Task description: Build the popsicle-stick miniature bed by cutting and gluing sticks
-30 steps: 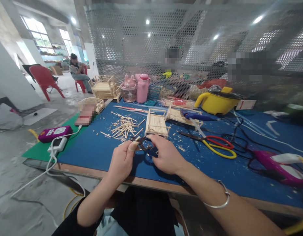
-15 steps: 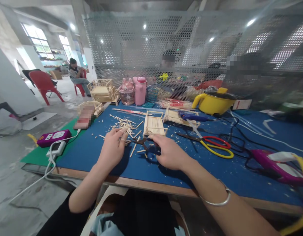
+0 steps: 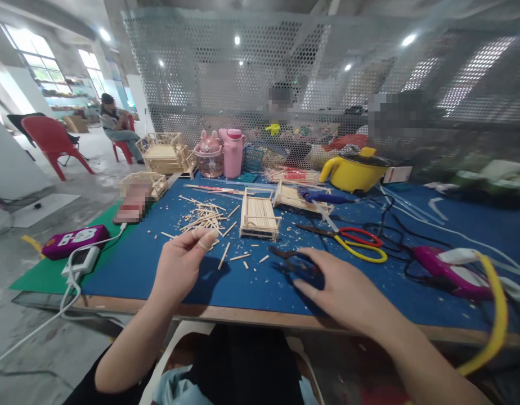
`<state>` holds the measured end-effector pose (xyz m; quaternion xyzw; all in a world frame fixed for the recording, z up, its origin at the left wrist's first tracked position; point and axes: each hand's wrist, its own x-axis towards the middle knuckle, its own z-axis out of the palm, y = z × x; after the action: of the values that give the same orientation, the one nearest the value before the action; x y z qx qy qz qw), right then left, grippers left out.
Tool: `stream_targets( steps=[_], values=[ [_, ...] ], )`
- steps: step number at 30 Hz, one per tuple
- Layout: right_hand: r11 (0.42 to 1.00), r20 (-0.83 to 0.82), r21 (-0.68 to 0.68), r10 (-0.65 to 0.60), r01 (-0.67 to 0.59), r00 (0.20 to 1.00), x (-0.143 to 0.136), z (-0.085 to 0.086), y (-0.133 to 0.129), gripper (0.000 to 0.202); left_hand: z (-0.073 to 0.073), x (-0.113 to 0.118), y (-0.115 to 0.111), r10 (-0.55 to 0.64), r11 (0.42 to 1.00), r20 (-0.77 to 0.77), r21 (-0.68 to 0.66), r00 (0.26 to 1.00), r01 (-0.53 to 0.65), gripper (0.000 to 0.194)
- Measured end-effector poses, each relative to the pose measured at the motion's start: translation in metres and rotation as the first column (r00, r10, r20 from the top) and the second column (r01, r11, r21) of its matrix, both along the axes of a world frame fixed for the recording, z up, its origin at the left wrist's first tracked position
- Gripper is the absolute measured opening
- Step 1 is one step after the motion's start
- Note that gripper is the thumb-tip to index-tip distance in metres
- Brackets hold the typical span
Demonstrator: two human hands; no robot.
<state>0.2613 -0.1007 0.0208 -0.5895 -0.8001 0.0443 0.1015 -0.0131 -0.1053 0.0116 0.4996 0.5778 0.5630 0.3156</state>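
Observation:
My left hand (image 3: 179, 261) is pinched closed over the front of a pile of thin wooden sticks (image 3: 203, 216). What its fingertips hold is too small to make out. Pale bands wrap some of its fingers. Dark-jawed cutting pliers (image 3: 287, 254) with blue handles sit in my right hand (image 3: 331, 275), loosely gripped, low over the mat, the thumb well apart from the fingers. Between and beyond my hands stands a small wooden stick frame (image 3: 260, 214) with a slatted base. Short cut pieces (image 3: 240, 257) lie scattered in front of it.
Scissors (image 3: 355, 242) and a blue glue gun (image 3: 323, 196) lie at right, the gun over another stick frame (image 3: 300, 199). Behind are a yellow pot (image 3: 355, 171) and a pink bottle (image 3: 232, 154). Cables and a purple power strip (image 3: 449, 270) lie right; a phone (image 3: 133, 202) lies left.
My right hand has moved right with the pliers, away from the left hand, and its grip has loosened. The left hand stays pinched near the sticks. The view has shifted slightly right.

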Motion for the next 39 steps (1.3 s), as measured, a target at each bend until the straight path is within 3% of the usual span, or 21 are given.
stream_targets(
  steps=[3,5,7,9,11,14,16,18,21,25,30,35,39],
  values=[
    [0.968,0.108,0.077,-0.245,0.237,0.964,0.035,-0.011,0.009,0.066,-0.005,0.004,0.003,-0.126,0.984,0.175,-0.106,0.976,0.146,0.037],
    [0.947,0.146,0.134,-0.309,0.291,0.940,0.044,-0.016,0.018,0.067,-0.009,0.008,0.006,-0.150,0.978,0.272,-0.100,0.951,0.183,0.041],
    [0.934,0.170,0.238,-0.310,0.266,0.936,0.039,-0.016,0.022,0.061,-0.012,0.010,0.010,-0.151,0.979,0.319,-0.083,0.936,0.187,0.040],
    [0.917,0.135,0.363,-0.228,0.166,0.964,0.024,-0.010,0.019,0.051,-0.013,0.011,0.015,-0.166,0.977,0.304,-0.079,0.938,0.198,0.035],
    [0.896,0.016,0.444,-0.022,0.013,1.000,0.005,0.002,0.015,0.039,-0.009,0.013,0.022,-0.198,0.972,0.245,-0.073,0.949,0.222,0.029],
    [0.824,-0.110,0.510,0.346,-0.246,0.932,-0.024,0.024,0.024,0.027,0.009,0.019,0.038,-0.273,0.960,0.109,-0.039,0.956,0.278,0.021],
    [0.784,-0.105,0.517,0.458,-0.345,0.883,-0.039,0.037,0.043,0.026,0.025,0.024,0.051,-0.328,0.945,0.037,-0.006,0.944,0.328,0.017],
    [0.771,-0.120,0.511,0.502,-0.380,0.857,-0.049,0.043,0.063,0.021,0.040,0.030,0.064,-0.392,0.918,-0.016,0.056,0.920,0.392,0.017],
    [0.771,-0.244,0.562,0.500,-0.299,0.831,-0.053,0.041,0.081,0.016,0.049,0.037,0.077,-0.492,0.859,-0.025,0.152,0.870,0.489,0.017],
    [0.770,-0.372,0.601,0.507,-0.215,0.777,-0.051,0.030,0.080,0.009,0.038,0.044,0.080,-0.538,0.833,0.034,0.180,0.843,0.524,0.016],
    [0.733,-0.336,0.636,0.545,-0.242,0.768,-0.055,0.022,0.075,0.008,0.020,0.043,0.077,-0.517,0.835,0.106,0.282,0.850,0.472,0.016],
    [0.717,-0.336,0.648,0.572,-0.257,0.749,-0.061,0.016,0.077,0.005,0.013,0.040,0.074,-0.522,0.803,0.097,0.388,0.847,0.451,0.014],
    [0.725,-0.354,0.646,0.562,-0.239,0.748,-0.061,0.014,0.075,0.004,0.008,0.041,0.074,-0.502,0.804,0.051,0.396,0.863,0.444,0.019]
  ],
)
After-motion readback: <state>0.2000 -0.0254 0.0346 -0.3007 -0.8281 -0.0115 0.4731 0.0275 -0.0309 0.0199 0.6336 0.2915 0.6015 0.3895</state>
